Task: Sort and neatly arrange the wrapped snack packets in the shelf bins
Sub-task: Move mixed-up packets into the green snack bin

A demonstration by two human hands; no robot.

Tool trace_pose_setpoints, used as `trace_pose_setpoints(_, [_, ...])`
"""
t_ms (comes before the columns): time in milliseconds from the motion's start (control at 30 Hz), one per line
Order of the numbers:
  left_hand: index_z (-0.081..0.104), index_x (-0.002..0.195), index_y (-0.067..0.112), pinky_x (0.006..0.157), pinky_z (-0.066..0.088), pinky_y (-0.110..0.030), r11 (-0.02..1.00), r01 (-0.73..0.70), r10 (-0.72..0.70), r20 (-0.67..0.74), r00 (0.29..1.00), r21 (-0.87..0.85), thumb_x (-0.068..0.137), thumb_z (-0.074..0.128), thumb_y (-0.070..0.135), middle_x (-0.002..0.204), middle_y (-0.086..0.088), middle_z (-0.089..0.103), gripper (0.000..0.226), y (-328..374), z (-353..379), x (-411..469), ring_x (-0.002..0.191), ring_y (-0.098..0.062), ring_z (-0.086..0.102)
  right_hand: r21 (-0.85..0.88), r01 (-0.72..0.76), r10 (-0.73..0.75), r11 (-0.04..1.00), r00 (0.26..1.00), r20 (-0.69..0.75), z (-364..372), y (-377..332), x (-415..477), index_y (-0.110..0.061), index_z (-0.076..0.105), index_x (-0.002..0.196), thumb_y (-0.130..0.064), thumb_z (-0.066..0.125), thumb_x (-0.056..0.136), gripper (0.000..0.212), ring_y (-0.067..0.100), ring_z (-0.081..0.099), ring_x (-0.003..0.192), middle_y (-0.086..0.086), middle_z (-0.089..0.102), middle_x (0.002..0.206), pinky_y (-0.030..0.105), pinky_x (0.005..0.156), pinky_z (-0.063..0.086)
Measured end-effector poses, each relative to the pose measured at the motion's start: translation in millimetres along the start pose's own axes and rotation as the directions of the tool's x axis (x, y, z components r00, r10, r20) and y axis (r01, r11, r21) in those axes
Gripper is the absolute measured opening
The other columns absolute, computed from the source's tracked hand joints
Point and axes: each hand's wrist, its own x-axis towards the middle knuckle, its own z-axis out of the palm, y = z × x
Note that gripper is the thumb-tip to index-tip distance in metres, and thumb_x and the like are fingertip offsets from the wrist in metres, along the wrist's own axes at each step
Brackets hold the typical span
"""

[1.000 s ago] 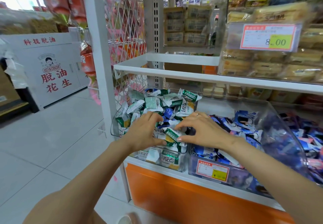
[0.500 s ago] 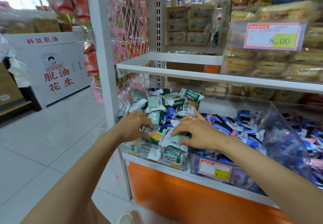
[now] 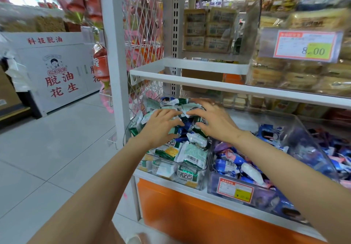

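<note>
Resting on the green-and-white packets (image 3: 191,153), both hands are seen w/ fingers spread, nothing clamped: left hand (image 3: 161,125) and right hand (image 3: 214,123) side by side, palms down. Packets are heaped loose in the clear bin (image 3: 201,177); blue packets (image 3: 233,163) fill the bin just right of it.

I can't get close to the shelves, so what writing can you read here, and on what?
"科技脱油": top of white cabinet.
"脱油花生": cabinet front.
"8.00": upper price tag; its small print is blurred.
"好吃点": green packets in left bin.
Lower price tag: too small.
Brown boxes: blurred.
</note>
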Motion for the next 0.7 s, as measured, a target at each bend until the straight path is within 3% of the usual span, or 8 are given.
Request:
trace_pose_setpoints(100, [0.056, 0.125, 0.03, 0.112, 0.01, -0.035, 0.997, 0.036, -0.04, 0.049, 0.998, 0.075, 0.088, 0.059, 0.037, 0.152, 0.005, 0.027, 0.039, -10.0, 4.4, 3.3, 0.139, -0.017, 0.022, -0.132, 0.048, -0.033, 0.99, 0.993, 0.11, 5.5, 6.0, 11.8, -0.039, 0.045, 0.135, -0.026, 0.051, 0.094, 0.044, 0.014, 0.024, 0.141, -0.011, 0.027, 0.153, 0.046, 0.117, 0.0])
trace_pose_setpoints(167, [0.058, 0.123, 0.031, 0.111, 0.012, -0.037, 0.994, 0.057, -0.06, 0.035, 0.998, 0.091, 0.087, 0.059, 0.029, 0.151, 0.007, 0.03, 0.036, -17.3, 4.7, 4.3, 0.138, -0.017, 0.025, -0.168, 0.043, -0.017, 0.985, 0.987, 0.157, 7.8, 9.7, 15.4, -0.041, 0.043, 0.135, -0.028, 0.048, 0.095, 0.043, 0.012, 0.028, 0.139, -0.013, 0.028, 0.152, 0.051, 0.115, -0.002])
trace_pose_setpoints(267, [0.06, 0.119, 0.032, 0.11, 0.017, -0.038, 0.994, 0.065, -0.065, -0.003, 0.998, 0.088, 0.086, 0.059, 0.023, 0.149, 0.008, 0.034, 0.035, -25.1, 4.4, 5.5, 0.136, -0.019, 0.029, -0.174, 0.029, 0.0, 0.984, 0.987, 0.161, 8.3, 14.5, 21.5, -0.04, 0.047, 0.132, -0.031, 0.047, 0.095, 0.038, 0.012, 0.033, 0.136, -0.012, 0.033, 0.15, 0.05, 0.114, -0.001])
trace_pose_setpoints(433, [0.057, 0.12, 0.034, 0.106, 0.018, -0.035, 0.99, 0.118, -0.121, 0.033, 0.992, 0.077, 0.083, 0.057, 0.056, 0.15, 0.012, 0.03, 0.043, -28.0, 1.8, 4.8, 0.136, -0.017, 0.027, -0.175, -0.026, 0.049, 0.984, 0.99, 0.129, 7.9, 21.8, 27.0, -0.033, 0.058, 0.12, -0.039, 0.053, 0.091, 0.03, 0.013, 0.044, 0.128, -0.011, 0.039, 0.145, 0.042, 0.113, 0.008])
trace_pose_setpoints(533, [0.055, 0.119, 0.033, 0.106, 0.019, -0.036, 0.987, 0.133, -0.136, 0.028, 0.99, 0.088, 0.079, 0.062, 0.057, 0.15, 0.01, 0.028, 0.048, -26.7, 1.4, 5.4, 0.135, -0.018, 0.027, -0.178, -0.028, 0.049, 0.984, 0.992, 0.115, 7.2, 22.3, 28.1, -0.029, 0.06, 0.117, -0.039, 0.057, 0.089, 0.03, 0.014, 0.045, 0.126, -0.009, 0.043, 0.142, 0.038, 0.111, 0.013])
trace_pose_setpoints(633, [0.056, 0.117, 0.029, 0.105, 0.02, -0.037, 0.986, 0.145, -0.144, -0.013, 0.989, 0.081, 0.079, 0.065, 0.05, 0.15, 0.008, 0.031, 0.044, -29.0, 4.6, 5.1, 0.134, -0.021, 0.029, -0.185, -0.034, 0.049, 0.982, 0.996, 0.075, 6.8, 20.6, 29.3, -0.027, 0.051, 0.125, -0.041, 0.061, 0.086, 0.042, 0.017, 0.05, 0.118, -0.005, 0.052, 0.133, 0.037, 0.108, 0.021])
trace_pose_setpoints(700, [0.06, 0.111, 0.024, 0.104, 0.023, -0.04, 0.988, 0.147, -0.144, -0.06, 0.988, 0.055, 0.078, 0.069, 0.044, 0.147, 0.004, 0.037, 0.04, -30.4, 5.7, 5.0, 0.131, -0.024, 0.035, -0.193, -0.025, 0.042, 0.981, 0.995, 0.086, 6.4, 18.8, 30.6, -0.03, 0.039, 0.137, -0.044, 0.063, 0.084, 0.059, 0.02, 0.046, 0.121, -0.002, 0.048, 0.136, 0.037, 0.107, 0.024])
